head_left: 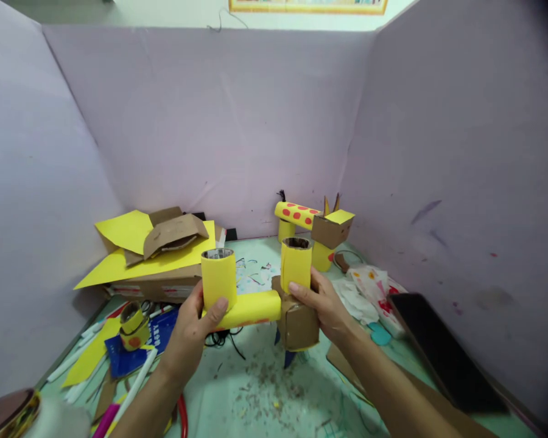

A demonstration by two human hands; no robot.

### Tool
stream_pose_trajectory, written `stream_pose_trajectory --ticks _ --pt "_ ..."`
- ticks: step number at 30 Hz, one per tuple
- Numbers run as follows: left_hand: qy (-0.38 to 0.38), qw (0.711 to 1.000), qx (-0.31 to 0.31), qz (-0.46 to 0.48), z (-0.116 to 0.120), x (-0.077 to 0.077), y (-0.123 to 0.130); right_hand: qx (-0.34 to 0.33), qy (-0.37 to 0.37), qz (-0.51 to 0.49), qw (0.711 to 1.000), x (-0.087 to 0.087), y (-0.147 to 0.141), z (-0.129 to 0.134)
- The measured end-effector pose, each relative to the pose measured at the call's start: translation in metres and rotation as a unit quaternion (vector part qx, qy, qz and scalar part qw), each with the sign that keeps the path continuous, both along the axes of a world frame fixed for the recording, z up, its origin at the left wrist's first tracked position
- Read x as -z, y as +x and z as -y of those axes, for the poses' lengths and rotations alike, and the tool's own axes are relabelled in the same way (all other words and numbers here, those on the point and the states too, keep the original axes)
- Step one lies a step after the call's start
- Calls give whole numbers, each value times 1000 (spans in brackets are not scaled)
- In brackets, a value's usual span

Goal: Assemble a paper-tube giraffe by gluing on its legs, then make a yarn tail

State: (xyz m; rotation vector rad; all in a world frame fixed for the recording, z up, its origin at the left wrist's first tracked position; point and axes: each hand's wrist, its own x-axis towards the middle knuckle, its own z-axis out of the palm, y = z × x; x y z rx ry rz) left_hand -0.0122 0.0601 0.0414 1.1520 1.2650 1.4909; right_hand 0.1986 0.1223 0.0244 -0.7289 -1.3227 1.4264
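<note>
Between my hands is a cardboard animal figure [251,307], held upside down above the table. Its body is a horizontal yellow paper-covered tube, from which two short yellow tubes point up with open brown rims. A brown cardboard box forms the head at the right end, with dark blue pointed pieces below it. My left hand [196,325] closes around the base of the left upright tube, thumb in front. On the other side, my right hand [326,304] grips the right upright tube and the box. Behind stands a similar figure [301,214] with red spots and brown pointed pieces on its head.
Yellow sheets and cardboard scraps [173,234] are piled at back left. Cut tube rings [133,328] lie on a blue packet [162,334] among white marker-like sticks. At right are a black tablet-like slab [442,350] and plastic bags [368,286]. Pale panels [219,121] enclose the table.
</note>
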Motion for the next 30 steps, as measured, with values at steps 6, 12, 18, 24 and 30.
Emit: stream_pose_trajectory --ticks 6,12,18,24,30 --pt "-19 1000 22 -11 3 -4 -9 45 68 77 994 -8 0 5" --pt "-57 997 -57 -11 4 -11 1 49 90 74 992 -10 -6 6" --pt "-47 991 -95 80 5 -14 7 33 79 70 994 -5 -13 4" --pt "-24 991 -72 112 2 -7 7 47 80 58 994 -4 -11 2" --pt "-17 988 -77 134 1 -7 8 64 77 47 994 -5 -8 4"
